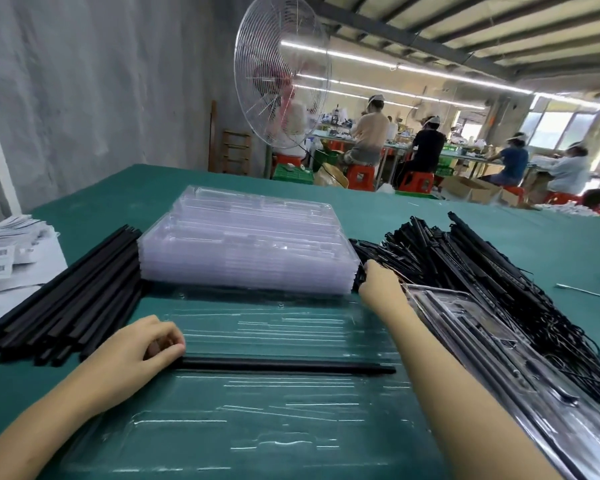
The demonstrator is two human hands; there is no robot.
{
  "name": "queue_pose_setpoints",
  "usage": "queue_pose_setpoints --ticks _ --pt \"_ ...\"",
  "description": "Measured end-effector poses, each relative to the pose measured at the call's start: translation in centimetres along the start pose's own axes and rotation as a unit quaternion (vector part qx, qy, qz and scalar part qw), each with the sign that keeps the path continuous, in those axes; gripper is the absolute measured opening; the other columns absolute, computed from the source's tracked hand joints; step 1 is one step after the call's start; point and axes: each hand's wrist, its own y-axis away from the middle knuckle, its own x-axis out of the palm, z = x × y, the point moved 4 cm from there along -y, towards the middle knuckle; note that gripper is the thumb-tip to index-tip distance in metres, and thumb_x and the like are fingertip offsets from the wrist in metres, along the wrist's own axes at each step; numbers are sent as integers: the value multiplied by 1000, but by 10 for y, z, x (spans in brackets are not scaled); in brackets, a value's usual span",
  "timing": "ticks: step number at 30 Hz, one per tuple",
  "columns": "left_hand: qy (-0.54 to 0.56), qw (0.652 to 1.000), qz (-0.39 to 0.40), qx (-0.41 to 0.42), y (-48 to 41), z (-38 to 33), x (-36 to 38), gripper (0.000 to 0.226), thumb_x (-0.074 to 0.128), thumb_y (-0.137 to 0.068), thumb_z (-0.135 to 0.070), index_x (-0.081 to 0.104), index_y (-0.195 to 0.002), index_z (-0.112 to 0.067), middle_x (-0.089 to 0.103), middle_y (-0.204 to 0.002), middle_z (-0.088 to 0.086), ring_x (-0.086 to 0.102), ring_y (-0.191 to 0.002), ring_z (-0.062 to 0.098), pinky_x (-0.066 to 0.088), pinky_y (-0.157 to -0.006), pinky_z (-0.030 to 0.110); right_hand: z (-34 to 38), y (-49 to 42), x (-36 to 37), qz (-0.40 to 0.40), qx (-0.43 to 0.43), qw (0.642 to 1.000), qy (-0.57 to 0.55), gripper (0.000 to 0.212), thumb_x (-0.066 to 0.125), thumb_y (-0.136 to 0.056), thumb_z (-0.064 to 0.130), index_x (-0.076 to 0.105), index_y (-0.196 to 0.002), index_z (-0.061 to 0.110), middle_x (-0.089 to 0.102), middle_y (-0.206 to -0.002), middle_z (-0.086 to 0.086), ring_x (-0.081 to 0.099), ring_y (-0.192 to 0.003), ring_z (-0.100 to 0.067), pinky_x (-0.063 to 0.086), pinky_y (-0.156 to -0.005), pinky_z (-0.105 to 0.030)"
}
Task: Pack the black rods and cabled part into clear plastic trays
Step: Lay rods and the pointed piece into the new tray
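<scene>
Rod point(284, 364) lies crosswise in the open tray point(257, 427), long axis left to right. Its left end is under the left hand point(146, 344), whose curled fingers pinch it. The cabled parts point(465, 271) are heaped to the right, nearest the right hand point(378, 282), whose fingertips touch the heap's near edge. I cannot tell how far open they are.

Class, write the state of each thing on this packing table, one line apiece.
front tray: flat on table, holding one rod.
black rod: lying in front tray.
tray stack: empty, nested.
rod pile: loose, unpacked.
cabled parts: heaped, unpacked.
filled tray: packed, lying at the right.
left hand: fingers curled on black rod's left end.
right hand: gripping cabled parts at heap's edge.
</scene>
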Motion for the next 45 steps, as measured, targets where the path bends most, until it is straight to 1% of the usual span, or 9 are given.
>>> queue_pose_setpoints --ticks 4,8,14,25,32,34,37,40,45 --pt "3 1000 -22 18 -13 -6 -1 24 61 -90 -29 56 -68 -37 52 -69 -6 52 -71 3 38 -63 20 0 -28 7 0 -23 991 129 48 42 -88 10 37 -135 17 60 -114 -21 49 -113 -38 40 -94 -42" --pt "-8 999 -38 19 -17 -7 1 27 60 -91 -28 51 -67 -38 50 -68 -7 51 -65 4 38 -61 22 1 -43 10 29 -4 992 124 31 45 -87 11 56 -116 9 60 -118 -17 54 -112 -34 41 -96 -42" --pt "-3 999 -49 9 -17 -4 -3 27 61 -91 -26 52 -68 -37 50 -69 -7 51 -65 4 35 -60 21 4 -47 -4 -138 -63 973 173 28 44 -82 0 66 -94 13 69 -96 -10 62 -95 -27 32 -96 -37" --pt "1 999 -32 -5 -14 -6 0 22 61 -91 -22 59 -70 -30 53 -72 -4 51 -66 8 37 -62 20 4 41 -81 -355 29 927 -116 22 52 -85 29 55 -93 8 60 -91 -6 52 -89 -26 35 -84 -36" --pt "-6 1000 -25 -6 -12 -9 -1 19 60 -92 -23 62 -73 -27 54 -75 -3 51 -68 7 34 -62 16 4 97 -59 5 -26 894 -447 30 55 -88 -3 46 -105 20 57 -93 -8 69 -70 -21 56 -57 -27" --pt "-4 1000 -22 -9 -11 -10 -1 20 59 -92 -23 62 -73 -29 55 -76 -2 51 -69 8 35 -62 18 9 112 -47 76 -87 911 -396 45 61 -86 0 42 -119 25 65 -94 -5 71 -68 -19 55 -56 -24" --pt "0 1000 -20 -23 -9 -9 -2 20 58 -92 -25 62 -73 -30 56 -78 -3 52 -71 9 36 -63 19 21 132 -27 158 -171 924 -302 36 73 -77 5 56 -102 25 70 -87 4 70 -75 -15 58 -72 -29" --pt "2 999 -22 -29 -8 -8 -3 20 58 -92 -26 62 -73 -30 56 -79 -3 52 -71 9 36 -64 19 31 145 -11 199 -242 934 -173 22 77 -75 14 68 -86 31 69 -86 11 60 -72 1 49 -71 -16" --pt "-2 999 -24 -28 -7 -10 -4 21 58 -92 -26 61 -72 -31 56 -78 -4 52 -70 8 36 -63 18 32 154 1 214 -269 933 -109 20 75 -77 17 74 -96 22 52 -80 12 55 -78 -9 44 -73 -17"
